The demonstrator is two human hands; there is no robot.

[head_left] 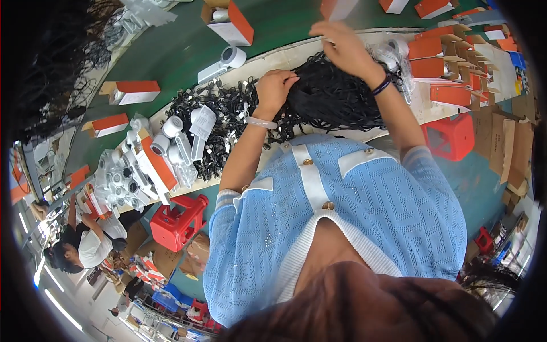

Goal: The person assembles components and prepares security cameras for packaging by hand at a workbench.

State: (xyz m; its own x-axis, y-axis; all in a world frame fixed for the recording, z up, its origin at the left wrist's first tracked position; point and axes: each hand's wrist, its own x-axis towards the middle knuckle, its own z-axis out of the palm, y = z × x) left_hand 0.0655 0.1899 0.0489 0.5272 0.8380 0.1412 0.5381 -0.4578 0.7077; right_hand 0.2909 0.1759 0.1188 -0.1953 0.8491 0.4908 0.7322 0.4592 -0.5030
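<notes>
A large heap of black cables (336, 102) lies on the pale bench strip in front of me. My left hand (273, 90) is at the heap's left edge, its thumb and fingers pinched together; whatever sits between the fingertips is too small to make out. Raised over the far side of the heap, my right hand (345, 50) has its fingers stretched out and apart, slightly blurred, with nothing visible in it. Left of the heap spreads a tangle of black cords with white and silver plugs (219, 108). A white round-headed handheld appliance (228, 61) lies beyond my left hand.
Orange-and-white boxes (228, 23) stand on the green conveyor belt (171, 48). More open boxes (430, 67) are stacked at right. Bagged white appliances (122, 176) crowd the left. Red stools (176, 222) and cardboard (504, 142) stand below the bench. Another person (91, 245) sits at far left.
</notes>
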